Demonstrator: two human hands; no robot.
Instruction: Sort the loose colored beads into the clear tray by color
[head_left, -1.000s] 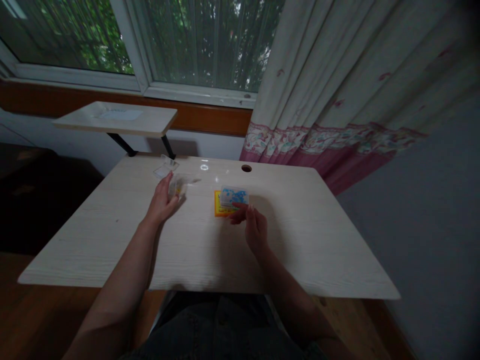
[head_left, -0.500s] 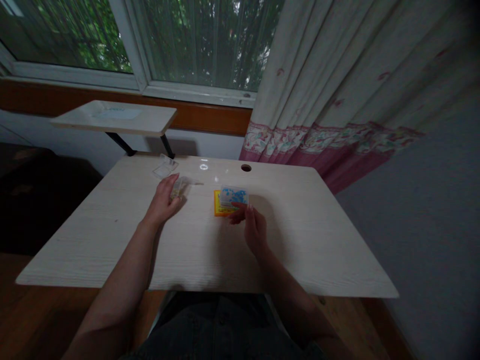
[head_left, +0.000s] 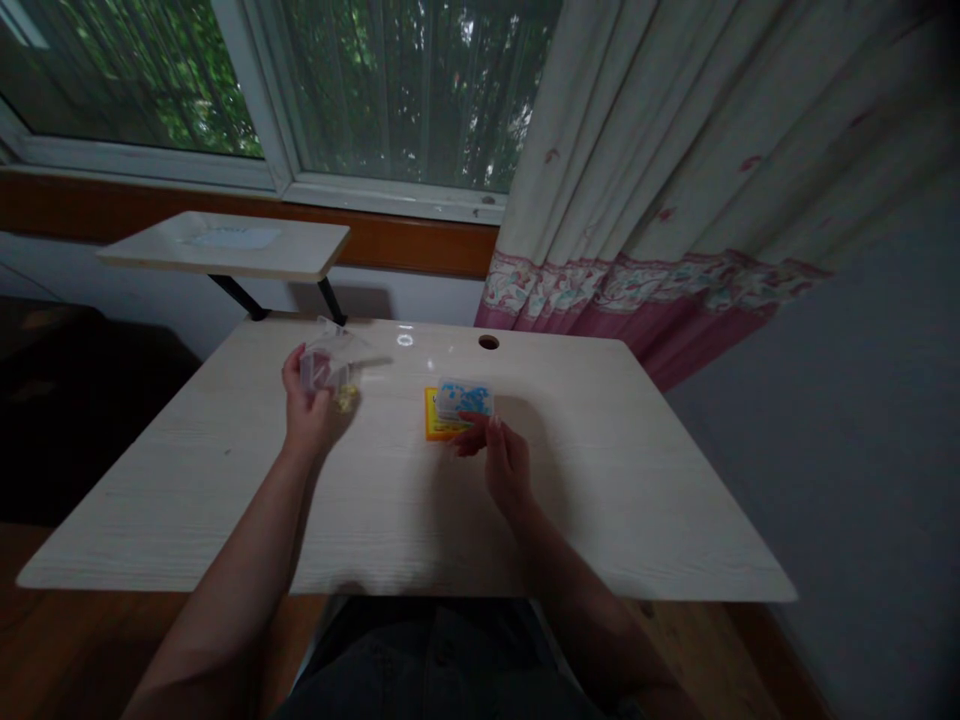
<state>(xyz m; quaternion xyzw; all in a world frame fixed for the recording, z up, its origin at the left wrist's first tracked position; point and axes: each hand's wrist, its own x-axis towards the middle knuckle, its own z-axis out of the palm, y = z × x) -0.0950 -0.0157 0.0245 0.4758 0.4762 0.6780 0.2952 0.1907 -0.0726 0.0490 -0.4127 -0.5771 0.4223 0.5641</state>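
Observation:
My left hand (head_left: 306, 400) is wrapped around a clear plastic case (head_left: 319, 368) on the far left part of the table. Small yellow pieces (head_left: 346, 398) show beside the thumb; whether they lie inside clear plastic or on the table is hard to tell. Over a yellow box (head_left: 432, 420) sits a clear case with blue pieces (head_left: 465, 398) inside, covering much of the box. My right hand (head_left: 504, 450) is at the near right corner of that case, thumb and fingers drawn together. Its other fingers overlap the case's near edge and the yellow box. Anything pinched there is too small to make out.
The pale table (head_left: 615, 480) has a round cable hole (head_left: 489, 342) near its back edge. A raised shelf (head_left: 300, 255) on black legs stands at the back left. A patterned curtain (head_left: 585, 270) hangs behind the table, with a window beyond.
My left hand has shifted left and closed around the clear plastic, which now stands up in it. The yellow pieces have come into clearer view. My right hand has stayed nearly still.

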